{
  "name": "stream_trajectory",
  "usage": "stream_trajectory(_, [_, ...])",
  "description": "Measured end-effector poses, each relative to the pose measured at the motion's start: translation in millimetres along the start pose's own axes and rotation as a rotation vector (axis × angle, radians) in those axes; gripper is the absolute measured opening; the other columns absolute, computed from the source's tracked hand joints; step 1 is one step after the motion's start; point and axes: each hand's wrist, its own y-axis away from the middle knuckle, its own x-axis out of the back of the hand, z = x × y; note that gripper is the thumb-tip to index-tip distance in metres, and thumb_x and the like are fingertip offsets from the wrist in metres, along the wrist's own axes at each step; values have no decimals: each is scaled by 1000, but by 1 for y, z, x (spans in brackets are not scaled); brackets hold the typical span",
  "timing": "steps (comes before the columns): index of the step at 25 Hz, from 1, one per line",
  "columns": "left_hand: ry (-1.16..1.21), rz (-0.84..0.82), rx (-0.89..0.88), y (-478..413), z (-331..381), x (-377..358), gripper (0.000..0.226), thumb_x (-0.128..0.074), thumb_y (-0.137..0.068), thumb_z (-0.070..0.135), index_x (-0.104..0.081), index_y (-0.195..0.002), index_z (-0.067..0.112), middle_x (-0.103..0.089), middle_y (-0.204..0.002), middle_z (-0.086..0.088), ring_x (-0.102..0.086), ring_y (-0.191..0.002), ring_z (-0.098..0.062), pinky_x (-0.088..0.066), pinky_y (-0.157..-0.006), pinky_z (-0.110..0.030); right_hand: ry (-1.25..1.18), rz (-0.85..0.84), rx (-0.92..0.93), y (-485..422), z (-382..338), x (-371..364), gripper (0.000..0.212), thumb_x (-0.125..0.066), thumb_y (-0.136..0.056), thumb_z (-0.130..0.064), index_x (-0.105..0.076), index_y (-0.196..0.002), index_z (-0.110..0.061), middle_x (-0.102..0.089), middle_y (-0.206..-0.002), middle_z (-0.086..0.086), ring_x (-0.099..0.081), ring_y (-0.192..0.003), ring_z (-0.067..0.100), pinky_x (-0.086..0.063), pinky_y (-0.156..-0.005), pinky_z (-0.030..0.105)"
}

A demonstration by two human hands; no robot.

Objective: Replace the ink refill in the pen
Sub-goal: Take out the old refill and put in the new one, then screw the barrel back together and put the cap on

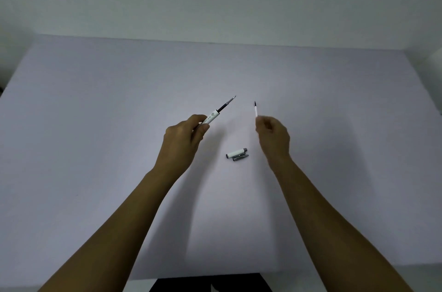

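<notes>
My left hand [185,135] grips a white pen barrel [211,118] that points up and to the right. A dark ink refill [227,103] with a metal tip sticks out of the barrel's open end. My right hand [272,134] pinches a thin white refill [256,109] with a dark tip, held nearly upright above the table. Between the hands, lower down, the white pen cap [235,154] with its grey clip lies on the table beside a small grey tip piece [240,158].
The work surface is a pale lilac table [119,112] against a plain light wall. A dark shape [210,283] shows below the table's near edge.
</notes>
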Motion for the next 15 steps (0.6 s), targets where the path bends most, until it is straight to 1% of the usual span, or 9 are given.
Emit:
stream_trajectory(1, [1,-3,3,2,-1,-2,17,-51,-94,22,-59,-107,14,-70,-83,-13,-66,-71,-32,-54,-69,-50,88,14,-19,5,19,-1,18,-55,-91,-29,-66,-92,-15,-68,-87,2,-65,-93,22,-37,-70,14])
stream_trajectory(2, [2,-6,5,4,-2,-3,17,-51,-94,22,-59,-107,14,-70,-82,-12,-66,-71,-31,-54,-69,-49,153,7,-41,10,36,-3,20,-57,-90,-27,-66,-95,-10,-70,-92,6,-65,-94,23,-36,-70,13])
stream_trajectory(4, [8,-6,15,7,-6,-8,18,-51,-94,22,-59,-108,15,-70,-82,-11,-67,-71,-29,-54,-69,-49,241,-9,-83,19,62,-9,24,-61,-88,-27,-65,-97,-6,-72,-97,11,-64,-92,23,-38,-73,19])
stream_trajectory(6, [15,-8,35,9,-12,-12,18,-51,-94,22,-59,-108,15,-70,-81,-9,-67,-72,-27,-55,-70,-48,307,-20,-76,23,77,-19,27,-66,-84,-30,-65,-95,-4,-72,-94,11,-64,-89,24,-40,-72,23])
stream_trajectory(8, [18,-13,44,12,-16,-15,17,-52,-94,22,-59,-108,15,-70,-81,-9,-67,-72,-27,-55,-70,-48,317,-20,-60,21,81,-27,29,-70,-81,-31,-64,-91,-5,-72,-90,11,-64,-84,24,-41,-70,24])
stream_trajectory(11, [11,-14,47,16,-19,-17,17,-52,-94,21,-60,-108,16,-69,-80,-9,-66,-71,-28,-55,-69,-49,320,-2,-48,18,80,-34,27,-73,-77,-30,-64,-87,-6,-72,-86,10,-60,-75,18,-38,-66,23])
stream_trajectory(12, [8,-17,48,17,-19,-18,17,-52,-94,21,-60,-108,16,-69,-80,-9,-66,-70,-28,-55,-69,-49,322,2,-45,17,79,-34,27,-74,-76,-29,-64,-86,-6,-72,-85,10,-60,-75,18,-38,-66,23])
stream_trajectory(15, [0,-29,49,18,-19,-18,17,-52,-94,21,-59,-108,15,-68,-80,-11,-65,-70,-31,-54,-69,-50,308,-7,-63,16,79,-31,27,-76,-75,-25,-64,-87,-4,-72,-86,12,-65,-82,25,-41,-69,25])
